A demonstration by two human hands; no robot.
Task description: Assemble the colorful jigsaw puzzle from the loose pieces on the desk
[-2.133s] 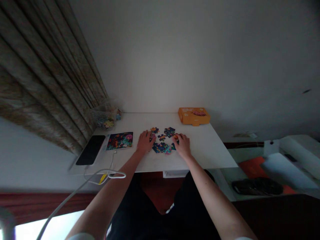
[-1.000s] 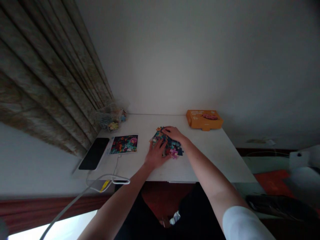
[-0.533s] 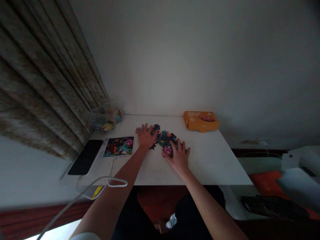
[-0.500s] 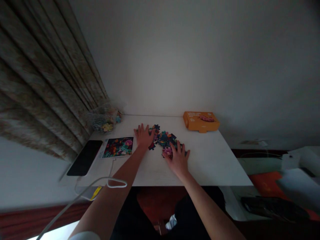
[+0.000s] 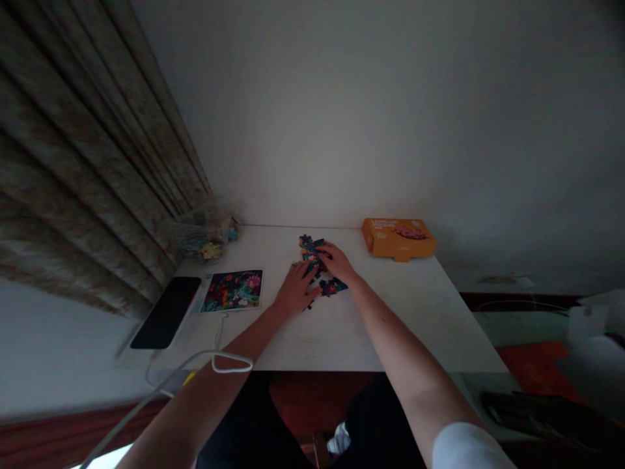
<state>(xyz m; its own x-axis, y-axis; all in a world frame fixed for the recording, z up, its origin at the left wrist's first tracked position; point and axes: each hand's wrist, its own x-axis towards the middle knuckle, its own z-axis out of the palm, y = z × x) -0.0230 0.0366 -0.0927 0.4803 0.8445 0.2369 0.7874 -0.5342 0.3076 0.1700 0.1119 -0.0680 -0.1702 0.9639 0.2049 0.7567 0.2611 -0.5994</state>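
Observation:
A loose heap of dark, colourful jigsaw puzzle pieces [image 5: 333, 286] lies on the white table [image 5: 312, 339]. My left hand [image 5: 294, 291] rests on the near left side of the heap, palm down with fingers stretched out. From the right, my right hand [image 5: 338, 262] reaches over the far part of the heap, its fingers extended and touching the pieces. Both hands cover some of the pieces. Left of the heap lies a printed picture card [image 5: 232, 290] with a flower design.
A black phone [image 5: 166, 312] lies at the table's left edge, with a white cable [image 5: 195, 355] looping over my left forearm. A clear plastic bag [image 5: 202, 241] stands at the back left. An orange puzzle box [image 5: 399, 240] stands at the back right.
My right hand has moved away from me and slightly left, onto the far pieces. My left hand has come nearer and to the right. The heap is now narrower.

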